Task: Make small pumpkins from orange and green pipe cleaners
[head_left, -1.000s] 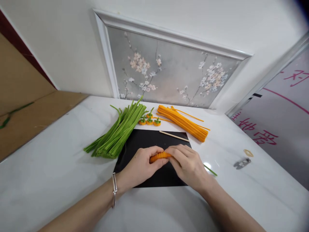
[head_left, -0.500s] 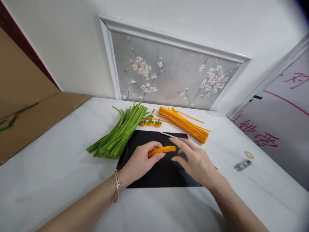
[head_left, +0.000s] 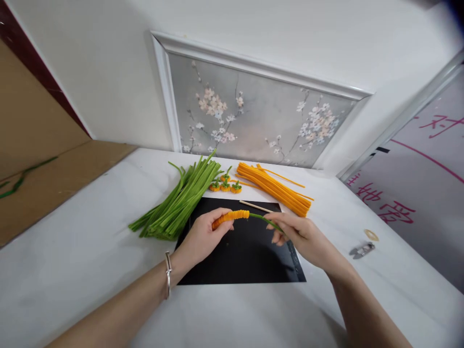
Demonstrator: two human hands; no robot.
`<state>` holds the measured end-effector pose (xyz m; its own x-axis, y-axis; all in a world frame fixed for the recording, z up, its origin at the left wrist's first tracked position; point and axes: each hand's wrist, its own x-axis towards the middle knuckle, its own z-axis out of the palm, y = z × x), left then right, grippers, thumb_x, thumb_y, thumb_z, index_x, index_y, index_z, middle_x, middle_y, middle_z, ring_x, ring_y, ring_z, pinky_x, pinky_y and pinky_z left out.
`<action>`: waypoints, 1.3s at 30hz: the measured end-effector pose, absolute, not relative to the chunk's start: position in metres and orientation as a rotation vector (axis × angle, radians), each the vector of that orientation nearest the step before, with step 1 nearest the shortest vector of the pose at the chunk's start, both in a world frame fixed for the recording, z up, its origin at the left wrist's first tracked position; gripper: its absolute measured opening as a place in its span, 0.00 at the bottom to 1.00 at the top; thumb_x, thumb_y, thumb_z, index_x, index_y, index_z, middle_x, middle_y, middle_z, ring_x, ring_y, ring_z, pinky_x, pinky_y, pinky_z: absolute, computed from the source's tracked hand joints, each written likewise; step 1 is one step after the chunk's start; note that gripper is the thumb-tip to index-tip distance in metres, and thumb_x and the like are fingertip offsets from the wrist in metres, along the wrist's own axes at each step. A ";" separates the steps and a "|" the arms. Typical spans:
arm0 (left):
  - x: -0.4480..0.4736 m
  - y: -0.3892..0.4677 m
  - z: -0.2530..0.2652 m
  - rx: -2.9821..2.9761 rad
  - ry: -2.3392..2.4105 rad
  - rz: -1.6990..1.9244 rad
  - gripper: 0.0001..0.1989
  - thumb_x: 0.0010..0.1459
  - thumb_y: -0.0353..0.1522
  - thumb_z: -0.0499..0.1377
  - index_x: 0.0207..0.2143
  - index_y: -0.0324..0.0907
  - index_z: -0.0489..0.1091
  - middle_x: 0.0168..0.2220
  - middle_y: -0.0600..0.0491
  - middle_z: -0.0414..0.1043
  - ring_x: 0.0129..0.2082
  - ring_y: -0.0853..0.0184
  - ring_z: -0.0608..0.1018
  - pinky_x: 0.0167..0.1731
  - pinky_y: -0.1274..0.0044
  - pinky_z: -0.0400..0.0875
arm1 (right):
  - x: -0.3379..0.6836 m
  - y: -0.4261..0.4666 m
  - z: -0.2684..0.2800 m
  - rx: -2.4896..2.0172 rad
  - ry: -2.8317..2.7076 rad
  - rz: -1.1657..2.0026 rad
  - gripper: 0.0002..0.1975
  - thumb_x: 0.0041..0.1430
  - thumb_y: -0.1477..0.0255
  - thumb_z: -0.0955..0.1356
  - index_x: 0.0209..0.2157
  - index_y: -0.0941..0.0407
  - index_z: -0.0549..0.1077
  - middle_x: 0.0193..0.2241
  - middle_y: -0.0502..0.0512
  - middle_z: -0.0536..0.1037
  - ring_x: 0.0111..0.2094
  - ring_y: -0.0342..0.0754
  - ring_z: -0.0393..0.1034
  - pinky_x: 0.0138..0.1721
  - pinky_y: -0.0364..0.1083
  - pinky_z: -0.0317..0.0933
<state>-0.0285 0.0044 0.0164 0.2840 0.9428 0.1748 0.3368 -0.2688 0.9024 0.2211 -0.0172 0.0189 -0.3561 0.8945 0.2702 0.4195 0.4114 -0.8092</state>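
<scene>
My left hand (head_left: 205, 237) is closed around an orange coil of fuzzy pipe cleaner (head_left: 237, 215), its ridged right end sticking out past the fingers. From that end a green pipe cleaner (head_left: 259, 217) runs to my right hand (head_left: 295, 232), where thumb and fingers pinch it. Both hands are above a black mat (head_left: 235, 261). Behind the mat sit several small orange rounds with green tops (head_left: 225, 186). A thin pale stick (head_left: 255, 206) lies on the mat's back edge.
A bundle of green pipe cleaners (head_left: 181, 198) lies left of the mat, an orange bundle (head_left: 275, 189) at the back right. Small snips (head_left: 362, 250) and a beige loop (head_left: 371, 235) are on the right. Cardboard (head_left: 72, 169) stands at left; a framed floral panel (head_left: 253, 116) is behind.
My right hand has moved right and closed on the green pipe cleaner, now showing as a longer length. My left hand has shifted slightly left with the orange coil.
</scene>
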 end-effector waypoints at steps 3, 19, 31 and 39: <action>-0.029 0.005 0.015 1.734 1.168 0.998 0.11 0.58 0.32 0.56 0.42 0.41 0.72 0.30 0.55 0.73 0.32 0.67 0.74 0.37 0.75 0.68 | 0.226 -0.017 0.018 -1.029 -1.992 0.939 0.16 0.68 0.70 0.57 0.46 0.55 0.73 0.34 0.55 0.78 0.32 0.43 0.76 0.35 0.45 0.74; -0.030 -0.002 0.025 0.572 0.516 0.820 0.14 0.62 0.22 0.53 0.48 0.36 0.73 0.44 0.44 0.70 0.33 0.75 0.73 0.23 0.87 0.64 | 0.205 -0.017 0.018 -0.967 -2.071 0.070 0.12 0.63 0.75 0.65 0.47 0.53 0.75 0.46 0.61 0.72 0.46 0.51 0.70 0.41 0.51 0.71; -0.026 -0.002 0.015 0.544 0.582 0.874 0.08 0.63 0.28 0.54 0.37 0.36 0.73 0.37 0.47 0.70 0.30 0.74 0.74 0.24 0.86 0.67 | 0.186 -0.025 0.012 -0.709 -2.209 -0.056 0.17 0.62 0.83 0.61 0.48 0.55 0.70 0.48 0.61 0.74 0.56 0.54 0.64 0.52 0.57 0.66; -0.027 0.004 0.011 0.456 0.609 1.015 0.10 0.64 0.24 0.50 0.39 0.37 0.71 0.35 0.49 0.70 0.28 0.75 0.74 0.23 0.85 0.68 | 0.199 -0.027 0.024 -0.751 -2.279 -0.102 0.20 0.62 0.86 0.57 0.48 0.56 0.70 0.48 0.62 0.75 0.53 0.51 0.67 0.52 0.55 0.67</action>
<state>-0.0271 0.0035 0.0112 0.3887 0.8849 -0.2565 -0.6425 0.4599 0.6130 0.1986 -0.0266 0.0243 -0.5681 0.4873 0.6631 0.5448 0.8267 -0.1408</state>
